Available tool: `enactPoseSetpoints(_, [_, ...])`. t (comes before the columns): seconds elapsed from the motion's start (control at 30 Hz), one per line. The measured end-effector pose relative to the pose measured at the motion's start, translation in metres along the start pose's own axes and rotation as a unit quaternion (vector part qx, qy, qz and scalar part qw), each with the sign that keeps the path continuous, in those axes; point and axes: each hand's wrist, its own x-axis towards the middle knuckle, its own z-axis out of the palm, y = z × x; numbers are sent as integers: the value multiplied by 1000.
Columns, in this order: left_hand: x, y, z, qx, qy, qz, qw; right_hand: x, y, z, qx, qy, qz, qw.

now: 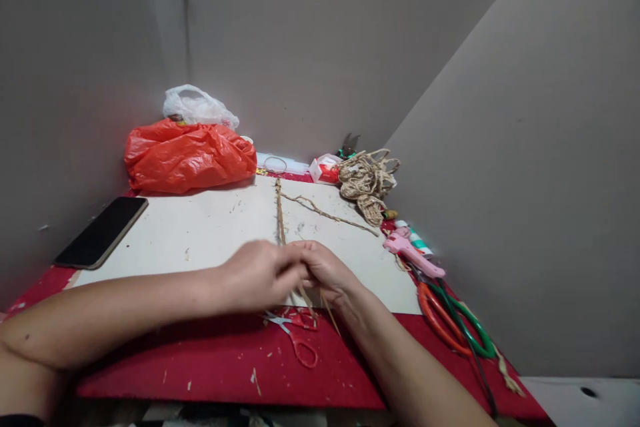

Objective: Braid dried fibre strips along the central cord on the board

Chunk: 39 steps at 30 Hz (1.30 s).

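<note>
A low table with a red top point(210, 373) fills the corner between grey walls, and a pale rectangular board point(200, 227) lies across its middle. At the board's far left edge sits a crumpled orange-red plastic bag point(187, 155), with a white plastic bag point(199, 105) behind it. A black smartphone point(103, 231) lies face up at the board's left side. A tangled bundle of jute twine point(367, 183) rests at the board's far right corner; along the right edge lie a pink glue gun point(413, 253) and large orange-handled scissors point(443, 317). The left hand point(260, 275) and right hand point(327, 270) meet at the board's near edge, fingers pinched together on a thin braided jute cord point(279, 213) that runs straight away across the board. Small red-handled scissors point(297, 337) lie just below the hands.
</note>
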Motion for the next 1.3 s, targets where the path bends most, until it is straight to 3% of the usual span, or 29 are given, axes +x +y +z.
enactPoseSetpoints(0.07, [13, -20, 1, -63, 129, -79, 986, -1, -2, 0, -11, 0, -6, 1000])
enactPoseSetpoints(0.1, [19, -29, 4, -119, 139, -113, 977, -1, -3, -1, -17, -2, -7, 1000])
enactPoseSetpoints(0.2, [28, -47, 16, -328, -8, -217, 919, 1, -2, -4, -43, -13, -19, 999])
enactPoseSetpoints(0.27, [28, -50, 22, -392, -68, -236, 887, 1, -1, -8, -66, -20, -21, 997])
enactPoseSetpoints(0.4, [27, -48, 22, -379, -39, -200, 903, -1, -4, -12, -153, -14, -39, 987])
enactPoseSetpoints(0.5, [29, -47, 17, -376, -49, -180, 908, -4, -8, -11, -226, -6, -66, 972])
enactPoseSetpoints(0.63, [29, -49, 13, -397, -91, -225, 885, -6, -10, -8, -303, 12, -101, 948])
enactPoseSetpoints(0.83, [28, -53, 16, -447, -110, -247, 853, -8, -4, -5, -417, 53, -162, 893])
enactPoseSetpoints(0.97, [28, -53, 18, -431, -93, -254, 861, -10, -2, -8, -508, 73, -191, 837])
enactPoseSetpoints(1.07, [28, -52, 18, -398, -68, -263, 876, -14, -7, -10, -548, 94, -177, 812])
enactPoseSetpoints(1.17, [28, -50, 19, -379, -48, -270, 884, -21, -13, -7, -550, 93, -163, 814])
enactPoseSetpoints(1.3, [25, -47, 25, -405, -28, -263, 875, -25, -9, 2, -520, 44, -172, 835])
